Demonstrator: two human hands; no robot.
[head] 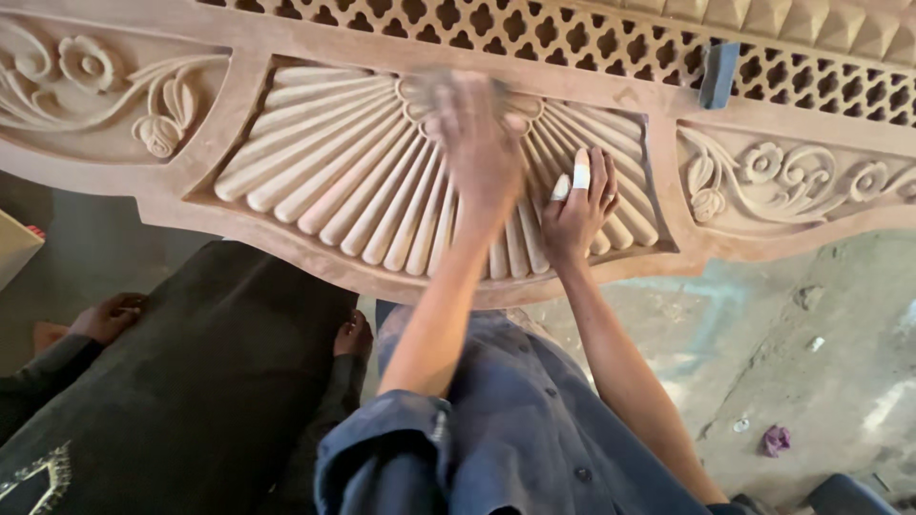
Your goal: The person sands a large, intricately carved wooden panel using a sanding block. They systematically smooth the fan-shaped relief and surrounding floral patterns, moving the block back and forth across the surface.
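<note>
A long carved wooden panel (286, 248) lies across the view, with a fan of rounded ribs (334, 181) at its middle. My left hand (474, 143) is motion-blurred and pressed on the top centre of the fan; whether it holds anything is hidden by the blur. Just to its right, my right hand (575, 212) rests flat on the fan's ribs with its fingers spread. White tape wraps two of its fingers, and it holds nothing.
Floral carvings (114, 91) flank the fan on both sides, and a pierced lattice band (534, 33) runs above. A grey-blue block (718, 74) sits on the lattice. Another person in dark clothes (191, 381) is at lower left. A purple scrap (775, 440) lies on the concrete floor.
</note>
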